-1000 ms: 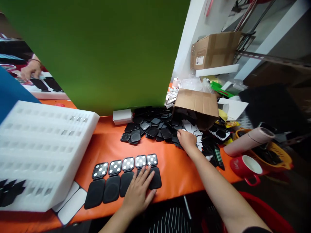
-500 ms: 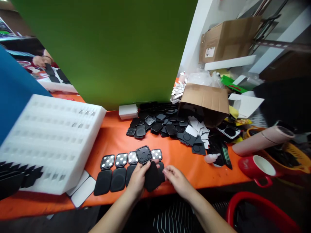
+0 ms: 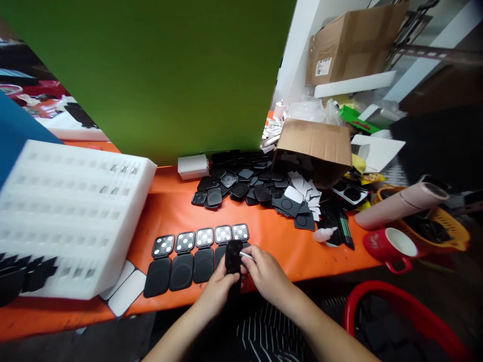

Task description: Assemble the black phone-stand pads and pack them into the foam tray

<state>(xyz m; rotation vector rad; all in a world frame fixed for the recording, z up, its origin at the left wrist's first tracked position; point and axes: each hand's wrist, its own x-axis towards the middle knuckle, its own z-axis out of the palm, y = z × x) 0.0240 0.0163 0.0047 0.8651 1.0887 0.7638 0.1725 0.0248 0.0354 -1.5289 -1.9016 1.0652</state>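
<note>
I see the left hand [image 3: 221, 289] pinching a black case [image 3: 233, 259] over the six-o'clock edge of the surface [image 3: 169, 213]; the right hand [image 3: 267, 274] has fingers pinching a slim pale stick [image 3: 246, 255] at its three o'clock.

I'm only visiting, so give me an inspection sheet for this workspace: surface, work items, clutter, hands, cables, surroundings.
Surface: orange tabletop, crowded along its back edge.
Work items: black piece, held; row of five black plates with dotted far ends.
Clutter: pile of black parts, red mug, pink flask.
Left hand: holding the black piece.
Right hand: pinching a thin pale object beside it.
Cables: nothing seen.
Surroundings: green board, white foam block, cardboard box, red tub.
</note>
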